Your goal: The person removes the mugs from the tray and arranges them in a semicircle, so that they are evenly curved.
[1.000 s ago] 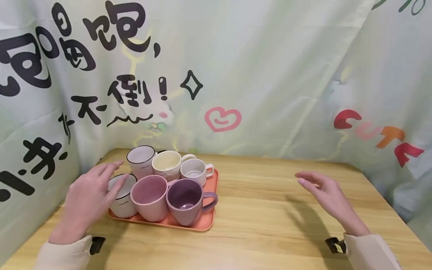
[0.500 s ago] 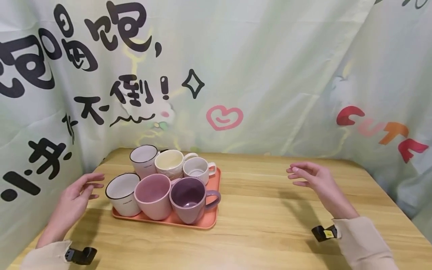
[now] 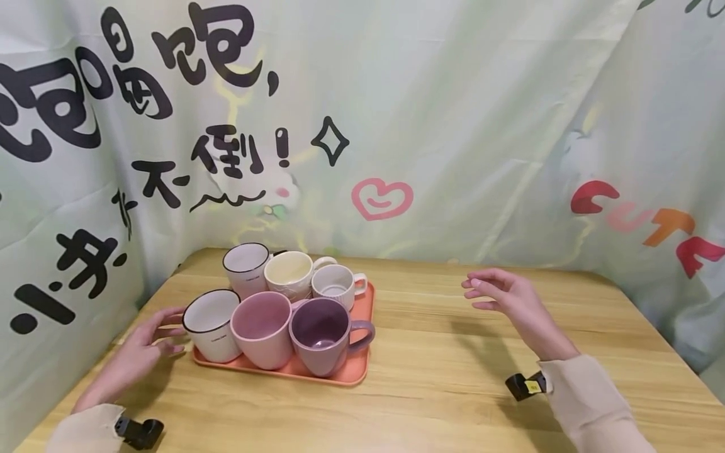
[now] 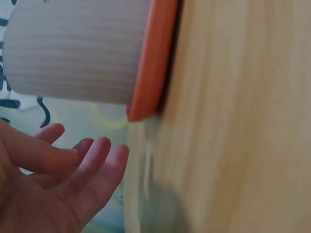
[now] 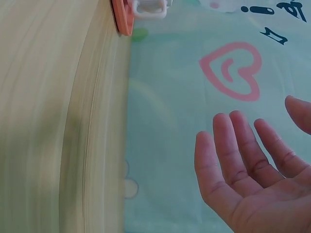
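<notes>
An orange tray [image 3: 340, 379] bears several mugs in two rows. In front stand a white mug with a black rim [image 3: 214, 333], a pink mug [image 3: 263, 333] and a purple mug [image 3: 320, 340]. Behind them are another black-rimmed mug [image 3: 247, 270], a cream mug [image 3: 289, 277] and a small white ribbed cup [image 3: 334, 286]. My left hand [image 3: 144, 343] is relaxed beside the tray's left end, its fingertips close to the white mug; the left wrist view shows a gap to the tray's edge [image 4: 146, 92]. My right hand [image 3: 510, 299] hovers, fingers loose and holding nothing, well right of the tray.
The wooden table [image 3: 430, 390] extends around the tray. A printed cloth [image 3: 453, 126] with black lettering and a pink heart [image 3: 382, 199] hangs along the back and both sides. Black wrist cameras sit at both cuffs.
My left hand has moved from over the front white mug out to the left and down to the tray's left end. My right hand has drifted left towards the tray.
</notes>
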Tool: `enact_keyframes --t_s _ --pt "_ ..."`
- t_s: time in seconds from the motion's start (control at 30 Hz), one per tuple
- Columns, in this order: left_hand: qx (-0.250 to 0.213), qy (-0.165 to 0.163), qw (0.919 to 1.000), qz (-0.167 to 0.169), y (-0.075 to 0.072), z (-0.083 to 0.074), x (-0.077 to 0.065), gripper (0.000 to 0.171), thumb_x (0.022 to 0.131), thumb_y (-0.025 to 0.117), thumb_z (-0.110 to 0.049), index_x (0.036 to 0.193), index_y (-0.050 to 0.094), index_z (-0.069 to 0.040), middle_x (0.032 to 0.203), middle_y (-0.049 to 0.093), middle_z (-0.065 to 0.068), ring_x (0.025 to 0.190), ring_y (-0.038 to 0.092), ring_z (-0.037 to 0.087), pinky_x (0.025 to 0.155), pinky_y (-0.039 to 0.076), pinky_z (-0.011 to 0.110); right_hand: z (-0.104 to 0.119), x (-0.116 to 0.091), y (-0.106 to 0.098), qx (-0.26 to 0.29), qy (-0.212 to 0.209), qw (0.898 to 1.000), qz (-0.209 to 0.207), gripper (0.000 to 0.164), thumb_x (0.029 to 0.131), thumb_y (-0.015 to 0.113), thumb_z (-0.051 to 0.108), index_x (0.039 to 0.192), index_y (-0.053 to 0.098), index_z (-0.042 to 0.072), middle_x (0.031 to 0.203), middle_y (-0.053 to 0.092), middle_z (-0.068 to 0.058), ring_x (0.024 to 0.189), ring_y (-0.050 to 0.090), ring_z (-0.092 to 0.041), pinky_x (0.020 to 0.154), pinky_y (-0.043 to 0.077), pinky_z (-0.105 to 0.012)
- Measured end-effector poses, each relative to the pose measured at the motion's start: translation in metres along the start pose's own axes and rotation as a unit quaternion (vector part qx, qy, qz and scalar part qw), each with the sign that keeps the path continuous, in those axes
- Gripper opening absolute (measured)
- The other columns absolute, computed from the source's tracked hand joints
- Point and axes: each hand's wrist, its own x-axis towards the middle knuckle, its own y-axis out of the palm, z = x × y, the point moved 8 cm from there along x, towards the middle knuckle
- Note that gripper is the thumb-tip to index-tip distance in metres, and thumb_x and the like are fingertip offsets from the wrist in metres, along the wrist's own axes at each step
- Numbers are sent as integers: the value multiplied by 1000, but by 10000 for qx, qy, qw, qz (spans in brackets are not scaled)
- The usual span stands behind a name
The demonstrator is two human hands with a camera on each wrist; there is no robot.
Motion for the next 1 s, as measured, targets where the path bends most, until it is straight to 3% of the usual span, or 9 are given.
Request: enact_keyframes --t_s 0.23,0.47,0.6,0.63,0.7,0.83,1.0 --pt "-811 67 9942 706 10 14 -1 63 83 52 25 139 25 24 128 44 39 99 58 -7 76 58 33 6 7 12 85 -50 9999 115 44 105 60 21 133 53 -13 112 70 -5 97 68 -14 85 55 -30" --pt "-398 -170 9950 899 16 18 0 66 86 73 6 139 36 18 130 50 39 101 57 -7 80 53 23 13 12 27 204 -78 9992 322 46 106 58 24 134 51 -12 117 69 -11 101 68 -18 87 55 -31" --pt "-238 -308 9955 865 17 18 2 69 85 77 1 139 37 18 131 50 39 113 61 26 82 51 22 15 16 39 388 -52 9981 470 45 106 56 24 132 51 -13 116 68 -12 102 68 -21 89 54 -33" --pt "-210 -313 9957 851 17 19 2 69 85 78 0 138 38 18 131 50 38 113 61 27 82 51 22 16 18 43 430 -51 9978 510 45 106 57 24 132 51 -13 117 68 -13 102 68 -22 89 54 -34" --pt "-187 -335 9958 829 16 21 2 68 85 78 -1 138 39 17 130 52 35 113 61 25 82 51 22 17 21 50 484 -46 9971 589 43 106 57 24 130 53 -12 118 66 -16 103 68 -24 89 55 -35" --pt "-202 -268 9959 845 16 23 2 67 86 78 -2 137 40 17 125 58 28 101 58 -4 83 50 21 19 23 62 609 -58 9954 734 42 106 58 24 129 54 -11 121 63 -20 105 67 -28 90 54 -38" --pt "-171 -249 9962 821 20 24 1 66 85 80 -3 136 42 17 121 62 23 99 60 0 83 49 21 20 24 71 728 -44 9936 861 42 106 57 23 131 53 -10 122 62 -20 106 66 -28 90 54 -39"
